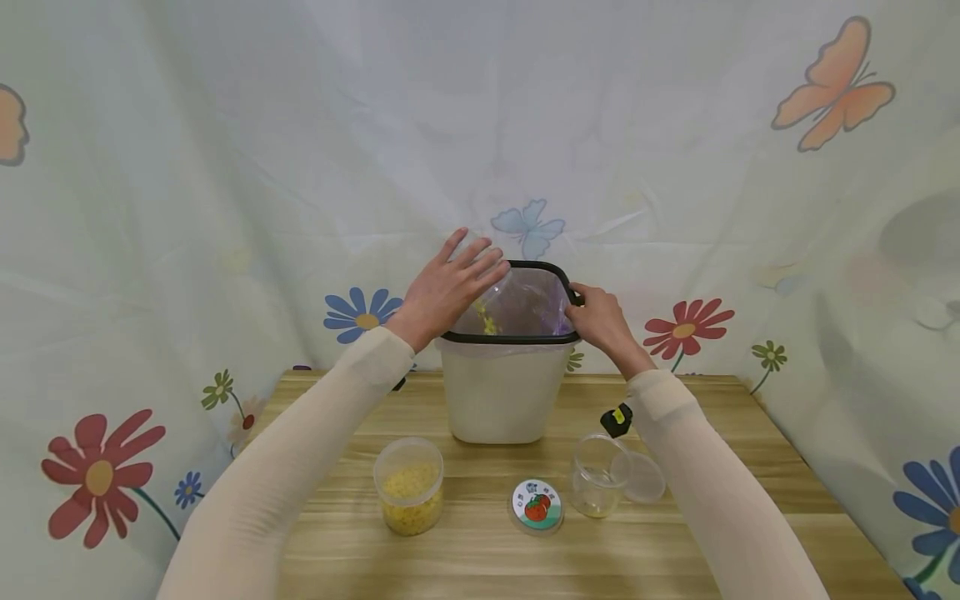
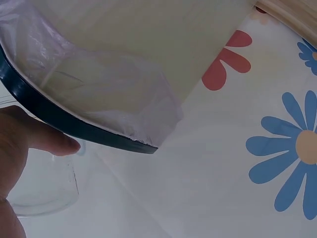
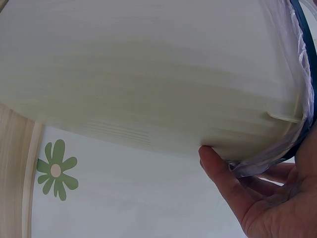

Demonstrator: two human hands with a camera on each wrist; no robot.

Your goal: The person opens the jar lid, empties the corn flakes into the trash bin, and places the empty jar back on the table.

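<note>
My left hand (image 1: 444,293) holds a clear plastic jar (image 2: 47,186) tipped over the mouth of a white trash bin (image 1: 504,392). Small yellow bits (image 1: 488,320) show at the bin's opening, below the fingers. The thumb (image 2: 62,144) lies along the jar beside the black rim (image 2: 84,128). With my right hand (image 1: 602,322) I grip the bin's right rim, fingers inside the corner and thumb (image 3: 218,166) against the outer wall. A thin translucent liner (image 1: 536,296) covers the inside and folds over the edge.
On the wooden table (image 1: 480,567) stand an uncovered tub of yellow bits (image 1: 410,492), a round lid with a tomato picture (image 1: 537,506), an open clear jar (image 1: 596,483) and a clear lid (image 1: 645,479). A flower-printed curtain (image 1: 247,208) hangs behind.
</note>
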